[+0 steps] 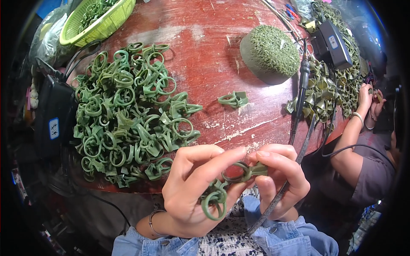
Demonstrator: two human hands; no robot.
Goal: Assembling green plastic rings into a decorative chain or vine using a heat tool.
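Above the near table edge, my left hand (183,183) and my right hand (284,170) meet at a green ring (243,176) with a flat tab. My left fingers pinch its band, while my right thumb and fingers close on the tab side. More green rings (215,204) sit in my left palm, partly hidden by the fingers. One loose ring (233,100) lies on the red table (209,51) beyond my hands. A large heap of similar green rings (124,106) spreads to the left.
A lime-green basket (68,36) stands at far left, above a black box (55,117). A round block with a rough green top (273,53) sits at far right, near a black corded handpiece (303,79). Another heap (322,87), a black box (332,45) and a co-worker's arm (350,136) are rightward.
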